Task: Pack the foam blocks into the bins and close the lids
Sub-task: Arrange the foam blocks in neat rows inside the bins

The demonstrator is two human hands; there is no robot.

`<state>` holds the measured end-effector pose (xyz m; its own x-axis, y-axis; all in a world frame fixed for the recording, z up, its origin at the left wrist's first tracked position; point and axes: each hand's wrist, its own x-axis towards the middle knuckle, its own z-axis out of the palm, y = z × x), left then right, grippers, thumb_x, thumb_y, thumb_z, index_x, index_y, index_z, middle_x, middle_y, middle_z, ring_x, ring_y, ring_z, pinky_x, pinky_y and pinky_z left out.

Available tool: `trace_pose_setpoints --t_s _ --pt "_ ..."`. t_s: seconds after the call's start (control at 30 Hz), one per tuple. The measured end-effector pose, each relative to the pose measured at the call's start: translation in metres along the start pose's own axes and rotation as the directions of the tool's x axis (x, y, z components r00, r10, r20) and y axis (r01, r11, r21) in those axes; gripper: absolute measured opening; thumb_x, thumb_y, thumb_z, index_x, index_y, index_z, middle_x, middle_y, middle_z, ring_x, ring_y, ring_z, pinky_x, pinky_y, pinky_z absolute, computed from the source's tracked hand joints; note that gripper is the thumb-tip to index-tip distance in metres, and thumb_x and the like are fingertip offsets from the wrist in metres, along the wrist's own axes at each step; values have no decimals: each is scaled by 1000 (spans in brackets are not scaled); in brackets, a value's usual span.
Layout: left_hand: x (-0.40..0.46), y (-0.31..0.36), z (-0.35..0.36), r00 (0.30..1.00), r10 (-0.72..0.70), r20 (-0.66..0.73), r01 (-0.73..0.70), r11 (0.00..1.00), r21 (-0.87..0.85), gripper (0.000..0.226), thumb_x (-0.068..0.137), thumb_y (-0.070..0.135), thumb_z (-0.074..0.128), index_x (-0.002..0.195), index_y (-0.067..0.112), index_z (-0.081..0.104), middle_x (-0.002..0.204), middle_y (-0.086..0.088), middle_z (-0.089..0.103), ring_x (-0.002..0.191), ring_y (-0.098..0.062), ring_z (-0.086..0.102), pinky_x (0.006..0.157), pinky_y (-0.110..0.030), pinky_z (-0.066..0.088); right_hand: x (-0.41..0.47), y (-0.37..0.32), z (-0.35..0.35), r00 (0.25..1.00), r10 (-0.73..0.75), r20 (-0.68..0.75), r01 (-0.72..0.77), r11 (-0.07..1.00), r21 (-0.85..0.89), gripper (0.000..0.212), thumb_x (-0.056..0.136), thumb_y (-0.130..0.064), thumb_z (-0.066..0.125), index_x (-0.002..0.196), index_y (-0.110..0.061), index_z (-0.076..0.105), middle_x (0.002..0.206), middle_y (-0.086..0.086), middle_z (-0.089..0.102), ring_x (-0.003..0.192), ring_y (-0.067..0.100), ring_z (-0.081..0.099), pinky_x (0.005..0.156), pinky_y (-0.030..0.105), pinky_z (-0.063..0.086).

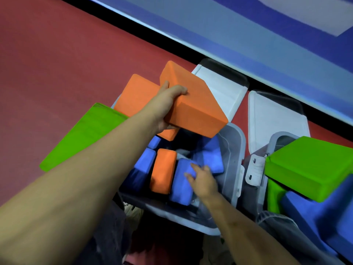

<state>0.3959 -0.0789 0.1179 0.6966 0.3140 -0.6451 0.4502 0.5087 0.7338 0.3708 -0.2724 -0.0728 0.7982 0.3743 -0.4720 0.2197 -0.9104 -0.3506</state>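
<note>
head view: orange block (193, 104) in left grip (168, 104), above bin (236, 150) w/ blocks

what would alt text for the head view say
Left hand holds an orange block above an open bin of blue and orange blocks, while the right hand presses a blue block inside.
</note>
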Motion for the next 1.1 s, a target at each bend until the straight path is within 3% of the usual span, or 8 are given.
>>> trace_pose_setpoints --t_s 0.07,0.13,0.23,0.33,0.63,0.83,1.0,1.1 --pt "2 -1 -2 1000 -2 -7 2 1000 3 74 84 37 60 144 51 20 110 11 53 92 -18 61 88 -49 51 11 6 -13 956 -19 -294 22 1000 7 39 88 -38 60 120 -16 63 115 15 47 104 36 52 88 40 48" --pt "4 -2 -3 1000 0 -11 0 1000 5 70 84 37 59 143 51 23 110 10 55 91 -18 62 88 -50 51 24 14 -27 916 79 -394 -78 997 20 44 84 -37 64 124 -19 59 127 17 40 113 39 44 94 45 43" --pt "7 -1 -5 1000 -2 -8 3 1000 12 69 84 38 60 142 50 25 117 8 54 92 -18 61 83 -48 54 40 30 -33 950 273 -152 -256 959 122 80 80 -43 69 147 -35 24 151 20 11 131 43 29 104 48 35" --pt "9 0 -6 1000 -9 -18 9 1000 16 69 83 39 61 142 50 26 120 6 52 93 -18 61 77 -44 55 48 41 -23 964 265 21 -264 947 185 94 79 -51 67 149 -38 6 140 25 26 124 46 40 102 48 40" --pt "13 1 -9 1000 -15 12 15 999 36 70 81 41 62 143 43 31 125 -1 54 92 -22 63 66 -42 56 31 35 -25 945 318 -74 -293 926 240 92 77 -54 66 149 -37 11 124 22 41 108 41 52 92 38 43" --pt "3 2 -2 999 0 35 -2 999 48 72 80 39 62 143 44 26 116 1 54 93 -23 62 73 -47 55 -14 31 -32 951 291 107 -299 951 76 95 82 -56 58 146 -44 -11 121 22 45 76 22 43 76 28 42" --pt "-6 -1 2 999 13 35 -16 996 84 72 79 40 62 143 42 27 112 2 54 91 -22 62 70 -47 55 -48 23 -31 942 290 170 -304 951 57 94 83 -55 57 147 -42 -11 126 25 40 96 30 53 84 29 42" --pt "-8 -1 2 1000 13 24 -14 998 62 74 82 38 61 144 47 20 109 4 52 93 -22 61 79 -50 54 -58 21 -23 947 275 164 -283 959 27 95 82 -57 56 147 -42 -12 127 25 37 86 26 53 85 30 44"
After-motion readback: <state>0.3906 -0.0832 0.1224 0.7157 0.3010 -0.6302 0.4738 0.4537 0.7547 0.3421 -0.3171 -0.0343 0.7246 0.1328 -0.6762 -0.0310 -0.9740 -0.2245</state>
